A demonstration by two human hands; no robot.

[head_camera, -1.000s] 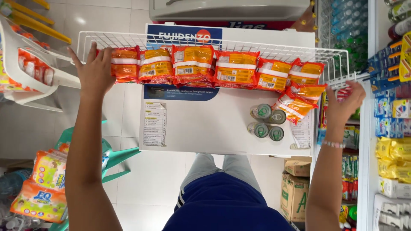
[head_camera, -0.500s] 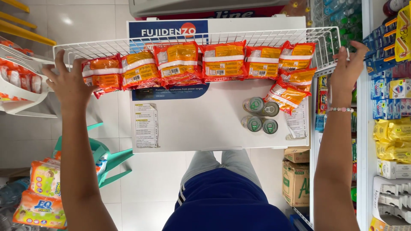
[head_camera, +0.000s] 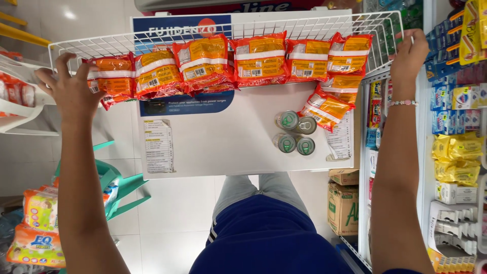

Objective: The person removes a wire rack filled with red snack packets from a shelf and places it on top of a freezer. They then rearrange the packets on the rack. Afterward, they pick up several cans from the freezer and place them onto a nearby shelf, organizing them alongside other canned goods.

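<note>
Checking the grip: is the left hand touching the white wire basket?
Touching. The head view shows the left hand gripping the end rim of the white wire basket, fingers curled over it.

1. Your left hand (head_camera: 71, 91) is gripping the left end of the white wire basket (head_camera: 228, 30).
2. Your right hand (head_camera: 408, 53) is clutching its right end.
3. Red-and-orange snack packets (head_camera: 261, 58) are lining the basket in a row.
4. Four cans (head_camera: 296, 133) are sitting on the white freezer lid (head_camera: 228, 142) below.
5. One packet (head_camera: 324, 109) is drooping towards the cans.
</note>
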